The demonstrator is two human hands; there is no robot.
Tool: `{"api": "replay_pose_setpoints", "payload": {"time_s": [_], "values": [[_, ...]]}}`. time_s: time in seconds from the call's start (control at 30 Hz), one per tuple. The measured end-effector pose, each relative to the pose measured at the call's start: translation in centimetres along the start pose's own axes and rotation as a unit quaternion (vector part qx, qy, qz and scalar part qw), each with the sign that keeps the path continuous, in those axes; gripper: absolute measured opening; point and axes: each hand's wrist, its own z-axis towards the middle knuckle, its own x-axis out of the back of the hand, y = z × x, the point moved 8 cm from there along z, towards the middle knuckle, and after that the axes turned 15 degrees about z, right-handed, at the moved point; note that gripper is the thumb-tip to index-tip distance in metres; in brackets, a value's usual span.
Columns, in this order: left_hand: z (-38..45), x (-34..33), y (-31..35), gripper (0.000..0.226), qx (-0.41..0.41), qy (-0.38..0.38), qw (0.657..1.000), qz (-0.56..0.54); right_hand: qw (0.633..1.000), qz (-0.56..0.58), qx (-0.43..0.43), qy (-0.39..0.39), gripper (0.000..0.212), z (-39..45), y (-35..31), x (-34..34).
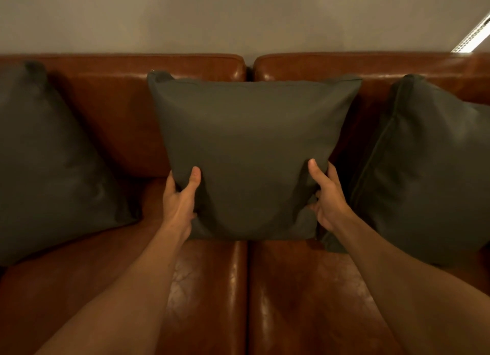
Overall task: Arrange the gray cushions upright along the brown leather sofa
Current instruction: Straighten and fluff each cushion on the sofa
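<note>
A dark gray middle cushion (252, 147) stands upright against the backrest of the brown leather sofa (201, 288), over the seam between its two seats. My left hand (181, 200) grips its lower left edge, thumb on the front face. My right hand (327, 195) grips its lower right edge the same way. A left gray cushion (45, 163) leans against the backrest at the left. A right gray cushion (429, 169) stands upright at the right, close beside the middle one.
A plain beige wall (238, 17) rises behind the sofa. A bright light strip (474, 35) shows at the upper right corner. The front parts of both leather seats lie bare under my forearms.
</note>
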Motion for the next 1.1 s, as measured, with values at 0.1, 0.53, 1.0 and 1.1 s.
{"api": "replay_pose_setpoints", "payload": {"time_s": [0.1, 0.53, 1.0, 1.1], "values": [[-0.1, 0.0, -0.3, 0.057, -0.008, -0.007, 1.0, -0.001, 1.0, 0.001, 0.008, 0.001, 0.059, -0.1, 0.1, 0.2], [0.1, -0.3, 0.7, 0.054, -0.038, -0.015, 0.999, 0.029, 0.999, -0.041, 0.026, 0.021, 0.075, 0.6, -0.6, -0.4], [0.1, -0.1, 1.5, 0.058, -0.03, -0.021, 0.996, 0.085, 0.997, -0.074, -0.018, 0.027, 0.076, 0.3, -0.3, 0.1], [-0.7, 0.3, 1.0, 0.059, -0.044, -0.01, 0.994, 0.1, 0.994, -0.103, -0.017, 0.022, 0.074, -0.4, -0.7, 0.7]]}}
